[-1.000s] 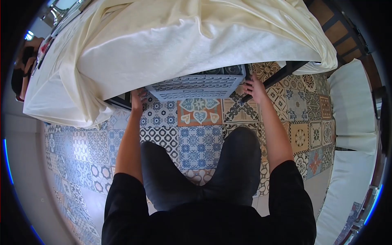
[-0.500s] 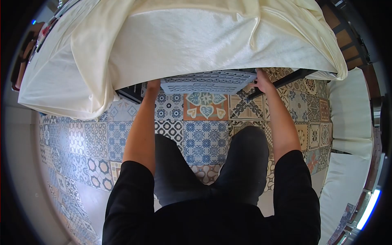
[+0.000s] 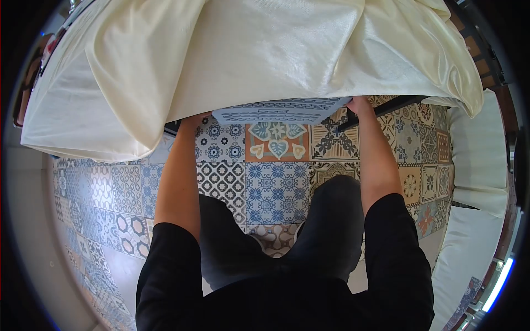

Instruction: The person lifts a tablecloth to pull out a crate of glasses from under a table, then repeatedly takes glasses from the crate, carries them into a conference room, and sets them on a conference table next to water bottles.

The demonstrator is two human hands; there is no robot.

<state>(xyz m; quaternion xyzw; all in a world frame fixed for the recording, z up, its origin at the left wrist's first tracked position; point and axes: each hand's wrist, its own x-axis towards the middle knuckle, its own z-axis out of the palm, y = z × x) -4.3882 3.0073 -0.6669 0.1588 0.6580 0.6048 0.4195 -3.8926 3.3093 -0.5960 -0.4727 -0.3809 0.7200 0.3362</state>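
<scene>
Our left hand [image 3: 202, 117] was at the left end of the gray crate [image 3: 281, 112], with its fingers mostly out of sight, so we could not tell how far open it was or if it had hold of the crate. Our right hand [image 3: 360, 105] was at the other end, by the top corner. Its fingertips looked to touch the crate, but we could not tell how tight they were.

The crate was in the upper middle of the frame, between our two hands. It had rows of little holes, and its top was hidden under the shiny cream cloth [image 3: 270, 52]. A dark bar [image 3: 383, 107] stuck out just right of our right hand. Below the crate was the floor [image 3: 277, 193], with flowers and shapes on its tiles. Our knees [image 3: 338, 212] were bent over it, low in the middle. White cloth [image 3: 479, 160] hung at the right side of the frame.
</scene>
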